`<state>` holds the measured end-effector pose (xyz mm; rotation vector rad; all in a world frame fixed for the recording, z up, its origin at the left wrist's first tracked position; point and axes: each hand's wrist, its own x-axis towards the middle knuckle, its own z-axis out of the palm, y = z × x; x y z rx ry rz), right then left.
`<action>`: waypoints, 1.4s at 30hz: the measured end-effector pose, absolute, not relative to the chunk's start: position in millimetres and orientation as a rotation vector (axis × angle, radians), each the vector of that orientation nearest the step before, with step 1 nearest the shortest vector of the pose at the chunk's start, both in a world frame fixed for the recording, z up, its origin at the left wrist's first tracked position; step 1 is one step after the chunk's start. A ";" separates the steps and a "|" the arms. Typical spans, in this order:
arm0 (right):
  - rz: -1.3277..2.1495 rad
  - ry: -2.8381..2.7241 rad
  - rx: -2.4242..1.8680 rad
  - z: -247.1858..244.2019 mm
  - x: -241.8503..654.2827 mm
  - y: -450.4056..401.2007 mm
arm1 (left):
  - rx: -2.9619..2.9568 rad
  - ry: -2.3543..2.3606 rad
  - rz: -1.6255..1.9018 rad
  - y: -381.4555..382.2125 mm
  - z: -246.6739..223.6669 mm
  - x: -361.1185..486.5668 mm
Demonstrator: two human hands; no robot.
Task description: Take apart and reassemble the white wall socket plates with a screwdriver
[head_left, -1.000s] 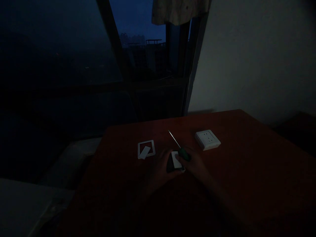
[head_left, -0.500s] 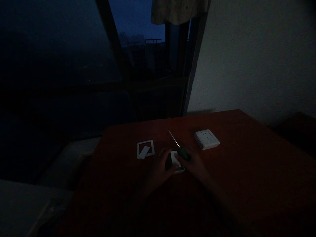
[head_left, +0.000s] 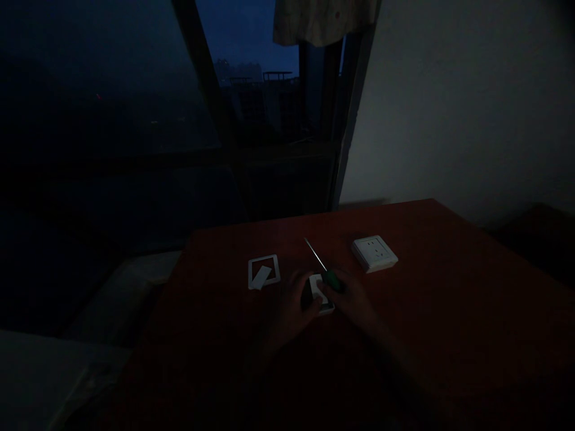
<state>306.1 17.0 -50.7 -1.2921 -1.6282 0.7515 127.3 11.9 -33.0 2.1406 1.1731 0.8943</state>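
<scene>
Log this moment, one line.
left hand: gripping white rectangular piece; right hand: holding green-handled metal screwdriver; nearby: white square frame, white square socket

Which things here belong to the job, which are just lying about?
Job:
- green-handled screwdriver, in the right hand
- white part, between left hand and right
- white frame and strip across it, probably

Lying about:
- white socket unit, untouched, probably
- curtain

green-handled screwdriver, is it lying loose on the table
No, the right hand grips the green-handled screwdriver.
</scene>
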 end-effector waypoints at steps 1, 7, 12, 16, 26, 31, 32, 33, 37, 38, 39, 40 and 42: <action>0.751 -1.631 -1.290 -50.4 305.8 16.9 | 2.140 1.181 0.897 12.6 -33.9 127.7; 0.739 -1.630 -1.285 -47.9 303.7 15.0 | 2.127 1.247 0.900 14.7 -33.6 130.9; 0.725 -1.647 -1.272 -46.1 303.2 14.0 | 2.207 1.271 0.864 14.0 -30.2 131.4; 0.722 -1.645 -1.269 -46.1 301.9 13.2 | 2.284 1.301 0.797 13.4 -27.0 130.7; 0.749 -1.650 -1.291 -49.3 301.7 14.0 | 2.438 1.406 0.705 8.2 -20.6 131.6; 0.763 -1.670 -1.283 -50.5 304.5 16.0 | 2.390 1.345 0.744 10.5 -24.7 127.0; 0.762 -1.673 -1.280 -50.7 305.1 16.0 | 2.375 1.329 0.756 11.6 -25.2 124.6; 0.760 -1.675 -1.277 -50.8 305.5 15.7 | 2.361 1.325 0.766 12.7 -25.3 121.9; 0.688 -1.719 -1.281 -51.0 306.1 13.4 | 2.318 1.331 0.756 15.6 -23.4 113.8; 0.659 -1.735 -1.288 -51.0 306.1 12.9 | 2.314 1.318 0.754 15.9 -22.9 113.2; 0.633 -1.750 -1.296 -50.9 306.1 12.4 | 2.315 1.296 0.750 16.3 -22.6 113.0; 0.620 -1.762 -1.303 -50.8 306.2 12.1 | 2.317 1.279 0.753 17.1 -22.6 112.7; 0.638 -1.772 -1.313 -50.5 306.9 12.0 | 2.317 1.299 0.782 20.4 -23.3 110.2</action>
